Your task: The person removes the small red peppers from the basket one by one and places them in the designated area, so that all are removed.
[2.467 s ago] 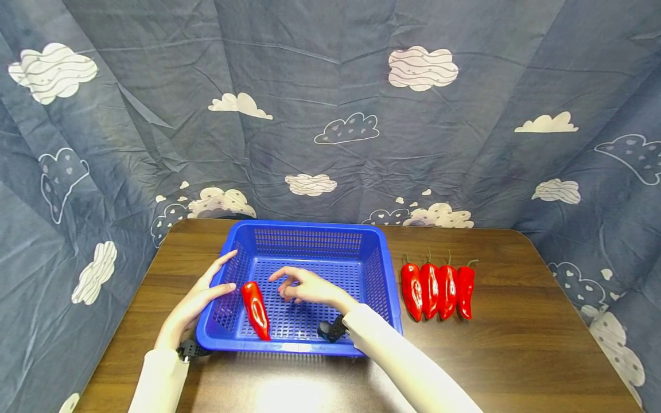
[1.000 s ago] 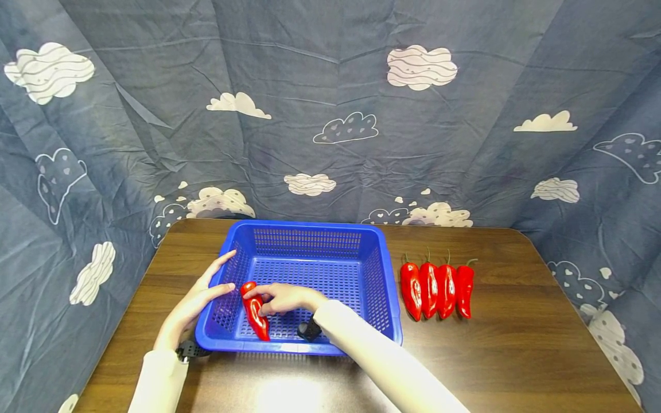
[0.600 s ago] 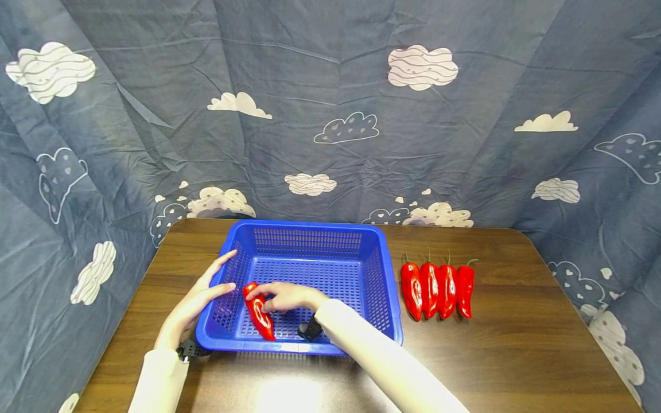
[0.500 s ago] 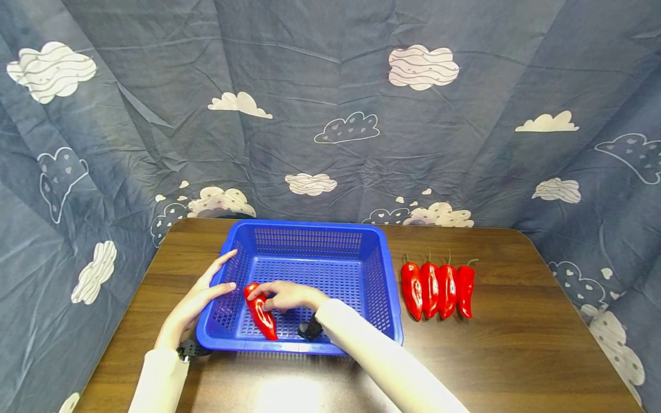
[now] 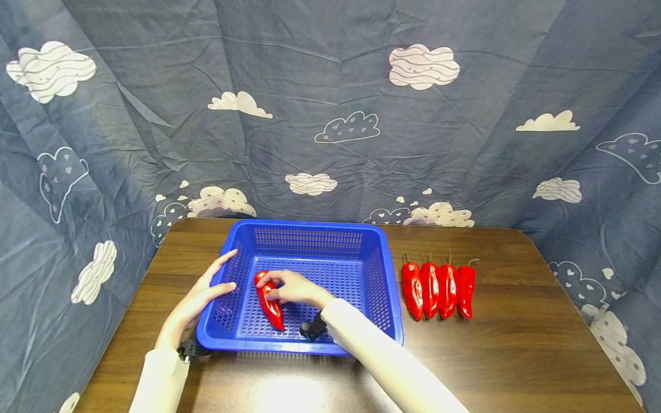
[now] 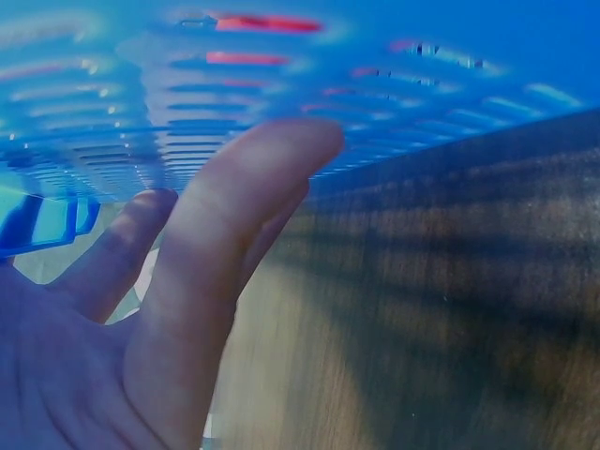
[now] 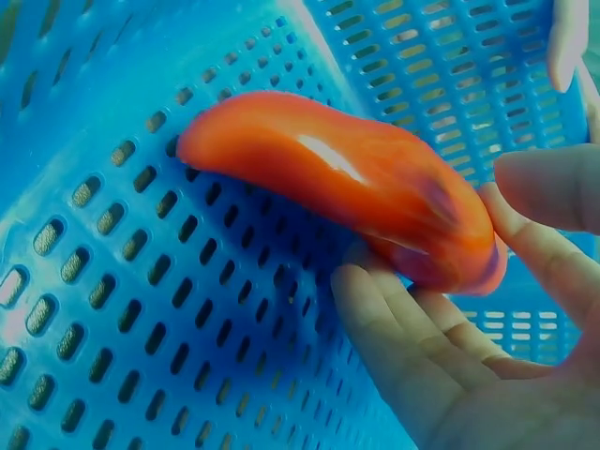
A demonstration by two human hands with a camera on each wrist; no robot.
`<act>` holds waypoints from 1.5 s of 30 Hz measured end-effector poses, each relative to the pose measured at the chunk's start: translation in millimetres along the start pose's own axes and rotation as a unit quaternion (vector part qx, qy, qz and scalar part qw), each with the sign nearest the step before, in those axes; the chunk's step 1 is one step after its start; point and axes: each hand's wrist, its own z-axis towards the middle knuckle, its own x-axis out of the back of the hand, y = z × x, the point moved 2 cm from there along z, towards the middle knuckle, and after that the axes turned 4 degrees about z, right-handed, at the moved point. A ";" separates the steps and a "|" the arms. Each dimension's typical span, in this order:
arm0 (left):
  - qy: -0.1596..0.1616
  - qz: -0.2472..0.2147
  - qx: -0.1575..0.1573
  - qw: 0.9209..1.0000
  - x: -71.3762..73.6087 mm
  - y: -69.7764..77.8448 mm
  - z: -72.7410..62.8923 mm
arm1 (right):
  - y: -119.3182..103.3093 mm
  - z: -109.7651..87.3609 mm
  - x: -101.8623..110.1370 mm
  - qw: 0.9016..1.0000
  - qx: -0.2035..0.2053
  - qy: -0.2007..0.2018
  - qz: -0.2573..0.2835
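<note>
In the head view my right hand (image 5: pixel 294 287) grips a glossy red pepper (image 5: pixel 269 304) inside a blue plastic basket (image 5: pixel 299 346). Fingers and thumb are around its thicker end. The right wrist view shows the pepper (image 7: pixel 309 169) tilted, its narrow end pointing away from the hand over the perforated floor; whether it touches the floor I cannot tell. My left hand (image 5: pixel 193 301) rests against the basket's left side, its visible fingers fairly straight. From the left wrist, the hand (image 6: pixel 187 272) lies along the slotted outer wall (image 6: pixel 394 94), below the rim.
Several red peppers (image 5: pixel 438 289) with green stems lie side by side on the wooden table (image 5: pixel 516 344), right of the basket. A dark curtain (image 5: pixel 341 86) with cloud prints hangs behind the table and at its sides.
My right hand came down onto the pepper from above and took hold of it. Pepper and hand then shifted right and slightly toward the back. The left hand stayed put.
</note>
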 end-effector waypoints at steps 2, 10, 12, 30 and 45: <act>0.002 -0.004 0.001 1.000 -0.1 0.3 -0.4 | -0.6 -1.4 1.7 1.000 -0.001 0.004 0.013; -0.001 -0.014 0.005 1.000 -0.4 0.5 -0.4 | 0.0 -5.7 9.4 0.999 0.009 0.022 0.025; -0.002 -0.012 0.002 1.000 -0.4 0.4 -0.1 | 0.1 -6.7 10.8 0.999 0.013 0.028 0.026; -0.002 -0.041 0.020 0.999 0.5 -1.0 -1.4 | -11.1 -25.1 32.3 0.993 0.081 0.065 0.057; -0.005 -0.052 0.025 0.998 0.4 -0.3 -1.9 | -12.7 -42.3 51.3 0.990 0.085 0.071 0.087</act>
